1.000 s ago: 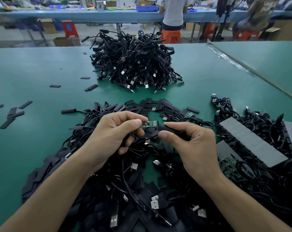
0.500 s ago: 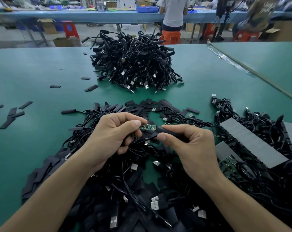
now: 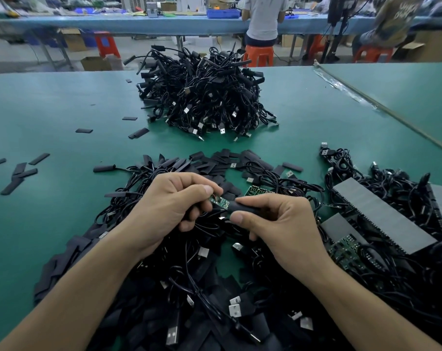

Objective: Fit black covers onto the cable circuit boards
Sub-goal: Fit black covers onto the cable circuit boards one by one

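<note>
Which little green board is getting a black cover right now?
The small green circuit board pinched in the left hand, meeting the black sleeve cover in the right hand. The others lie among black cables.

I see a green circuit board [image 3: 218,201] and a black cover [image 3: 242,207]; the table [image 3: 63,110] is teal; one stool [image 3: 258,55] is orange.

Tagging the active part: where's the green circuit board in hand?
Head view, centre: the green circuit board is pinched by the left hand, its end meeting the black cover held by the right hand.

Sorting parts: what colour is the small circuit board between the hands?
Green circuit board, seen in head view.
</note>
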Available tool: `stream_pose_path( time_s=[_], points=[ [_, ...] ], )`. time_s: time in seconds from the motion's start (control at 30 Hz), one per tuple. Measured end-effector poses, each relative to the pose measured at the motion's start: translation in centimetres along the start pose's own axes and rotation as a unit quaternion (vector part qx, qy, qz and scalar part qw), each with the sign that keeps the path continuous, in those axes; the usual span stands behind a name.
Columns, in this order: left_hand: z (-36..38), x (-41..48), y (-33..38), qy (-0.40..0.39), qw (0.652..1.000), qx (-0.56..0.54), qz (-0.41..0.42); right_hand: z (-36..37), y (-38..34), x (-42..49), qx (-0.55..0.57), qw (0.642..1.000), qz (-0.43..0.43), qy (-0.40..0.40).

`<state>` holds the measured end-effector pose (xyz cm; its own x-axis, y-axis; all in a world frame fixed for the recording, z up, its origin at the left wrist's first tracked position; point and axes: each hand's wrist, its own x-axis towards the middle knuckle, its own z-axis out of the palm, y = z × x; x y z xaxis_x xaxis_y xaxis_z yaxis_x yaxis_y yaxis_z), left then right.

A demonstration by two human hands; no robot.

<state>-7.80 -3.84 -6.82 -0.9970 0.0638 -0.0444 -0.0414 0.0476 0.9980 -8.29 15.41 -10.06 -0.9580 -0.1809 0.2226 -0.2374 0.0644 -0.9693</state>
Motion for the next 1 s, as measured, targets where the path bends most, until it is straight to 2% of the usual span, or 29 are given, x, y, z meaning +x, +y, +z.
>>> stream_pose_path(
  time_s=[0.17, 0.33, 0.67, 0.83, 1.0],
  points=[
    [0.13, -0.07, 0.01, -0.009, 1.000, 0.008, 0.001, -0.08, 0.24, -0.07, 0.003, 1.000, -0.010, 0.000],
    [0.10, -0.32, -0.01, -0.067, 0.997, 0.043, 0.009, -0.16, 0.51, -0.09, -0.012, 0.999, -0.027, 0.014],
    [0.22, -0.26, 0.03, -0.006, 1.000, -0.023, -0.003, -0.11, 0.51, -0.17, -0.033, 0.996, -0.077, 0.032],
    [-0.02, -0.33, 0.07, -0.021, 0.999, -0.030, -0.011, 0.00, 0.68, -0.25, -0.067, 0.994, -0.085, 0.007],
    [-0.02, -0.41, 0.20, -0.033, 0.999, -0.017, -0.022, -0.08, 0.79, -0.22, -0.114, 0.985, -0.124, 0.028]
  ],
)
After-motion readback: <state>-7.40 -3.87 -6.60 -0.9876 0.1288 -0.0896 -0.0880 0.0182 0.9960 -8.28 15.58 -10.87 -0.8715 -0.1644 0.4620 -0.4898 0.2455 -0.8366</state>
